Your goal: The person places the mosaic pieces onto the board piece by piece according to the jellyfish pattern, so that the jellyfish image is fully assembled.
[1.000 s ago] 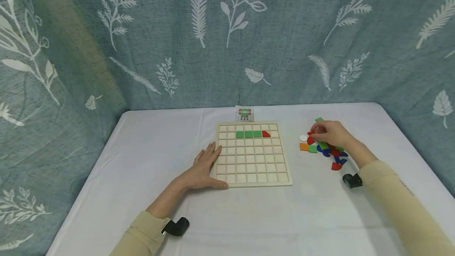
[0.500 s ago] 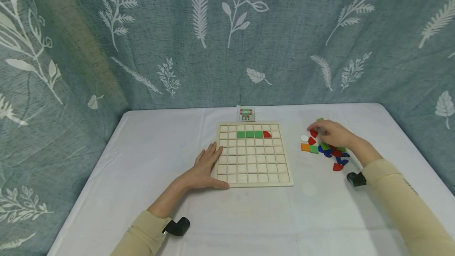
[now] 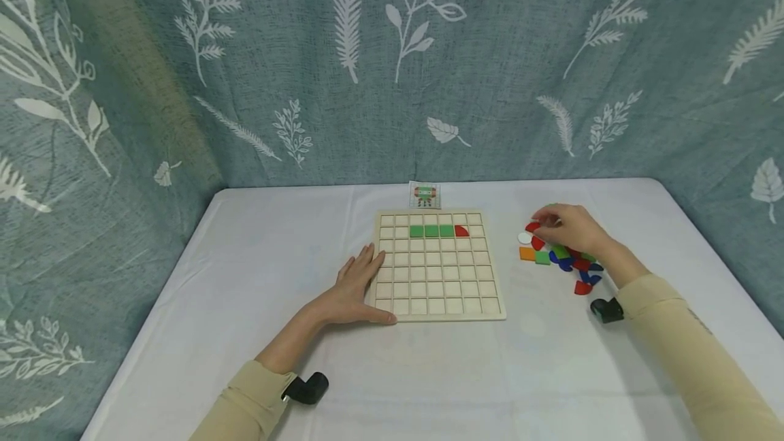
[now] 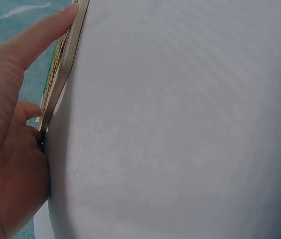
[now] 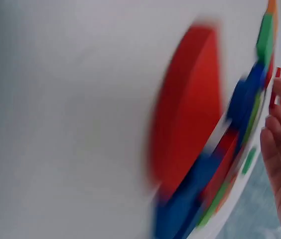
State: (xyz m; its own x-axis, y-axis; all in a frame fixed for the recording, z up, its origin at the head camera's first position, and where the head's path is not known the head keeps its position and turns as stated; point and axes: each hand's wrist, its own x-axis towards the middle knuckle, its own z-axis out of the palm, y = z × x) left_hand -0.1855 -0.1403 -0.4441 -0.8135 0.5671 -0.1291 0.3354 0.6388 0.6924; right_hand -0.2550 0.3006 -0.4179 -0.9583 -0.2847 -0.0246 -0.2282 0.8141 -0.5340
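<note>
My left hand (image 3: 352, 291) rests at the left edge and near corner of a pale wooden grid board (image 3: 450, 322), fingers spread and straight. In the left wrist view the thumb (image 4: 41, 37) lies along the board's edge (image 4: 63, 74). Three green squares (image 3: 431, 231) and a red quarter-circle (image 3: 461, 231) sit in a row in the board's second row. Over the loose pieces at right, my right hand (image 3: 572, 229) pinches a red quarter-circle piece (image 3: 532, 226) between thumb and fingertips. In the right wrist view that piece (image 5: 278, 72) is partly hidden by the thumb.
A small picture card (image 3: 425, 195) lies behind the board. Near the right hand are a white disc (image 3: 525, 238), an orange square (image 3: 527, 253), a green square (image 3: 542, 258), and several blue and red pieces (image 3: 582, 288). A patterned curtain (image 3: 367, 121) stands behind the white-covered table.
The right hand's thumb and fingertips have closed on the red quarter-circle, which has shifted slightly left and back. The green piece behind that hand is now hidden. My left hand stays on the board.
</note>
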